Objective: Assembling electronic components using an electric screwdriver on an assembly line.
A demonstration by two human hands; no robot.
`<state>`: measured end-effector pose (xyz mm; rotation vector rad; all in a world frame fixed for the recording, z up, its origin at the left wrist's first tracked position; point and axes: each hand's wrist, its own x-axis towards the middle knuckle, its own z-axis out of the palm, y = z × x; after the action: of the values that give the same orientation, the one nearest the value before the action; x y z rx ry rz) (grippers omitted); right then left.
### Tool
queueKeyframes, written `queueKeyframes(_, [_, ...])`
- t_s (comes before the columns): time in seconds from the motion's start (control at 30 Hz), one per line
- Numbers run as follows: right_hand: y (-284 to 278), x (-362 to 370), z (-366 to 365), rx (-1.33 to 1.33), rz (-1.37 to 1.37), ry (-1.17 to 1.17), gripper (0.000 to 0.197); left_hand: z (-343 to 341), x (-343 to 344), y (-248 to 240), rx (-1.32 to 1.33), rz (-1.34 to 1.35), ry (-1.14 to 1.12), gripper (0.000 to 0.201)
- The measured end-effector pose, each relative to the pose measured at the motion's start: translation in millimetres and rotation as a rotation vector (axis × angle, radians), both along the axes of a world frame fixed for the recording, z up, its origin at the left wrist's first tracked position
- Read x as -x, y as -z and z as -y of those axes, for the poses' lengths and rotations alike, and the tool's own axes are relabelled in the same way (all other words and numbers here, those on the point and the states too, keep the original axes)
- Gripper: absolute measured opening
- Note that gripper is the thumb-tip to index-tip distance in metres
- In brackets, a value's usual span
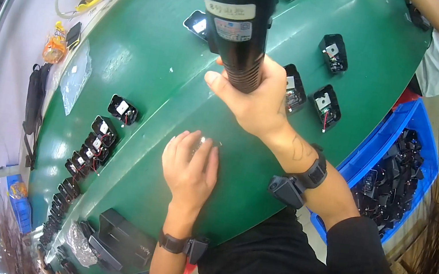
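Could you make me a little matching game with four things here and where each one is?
Things:
1. screwdriver
2. blue bin
3. row of black parts
4. orange packet

Places:
A. far left, beyond the green table's edge
B. gripped in the right hand
C. right of the table, full of black parts
D. lined up along the table's left side

Pairs: 1-B, 2-C, 3-D, 4-A

Bare green table (144, 66) between hands; row of black parts (91, 144) blocks left, blue bin (402, 118) right.
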<state>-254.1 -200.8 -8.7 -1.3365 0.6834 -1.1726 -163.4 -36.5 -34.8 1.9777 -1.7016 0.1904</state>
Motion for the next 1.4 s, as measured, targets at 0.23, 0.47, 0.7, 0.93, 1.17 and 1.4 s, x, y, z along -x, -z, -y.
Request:
queueKeyframes(0.23, [1,2,2,-0.007,0.049,0.018,0.019,7,11,-2,-0.003,-0.002,0.028,0.024])
queueKeyframes(0.47, [-4,7,4,0.052,0.04,-0.026,0.022,-4,-3,0,0.053,-0.024,-0.005,0.014])
queueKeyframes(0.7, [-10,20,-2,0.065,0.112,-0.33,0.028,-19,-21,-7,0.319,-0.329,-0.146,0.006])
queueKeyframes(0.93, [-46,22,-13,0.062,-0.049,-0.748,0.052,-47,-20,8,0.511,-0.96,-0.184,0.015])
queueKeyframes(1.17, [-73,9,-45,-0.095,0.276,-0.989,0.053,-52,-21,5,0.55,-1.497,-0.094,0.002])
queueKeyframes(1.4, [-99,-4,-80,0.08,0.57,-0.856,0.041,-64,-24,6,0.521,-1.857,0.187,0.008])
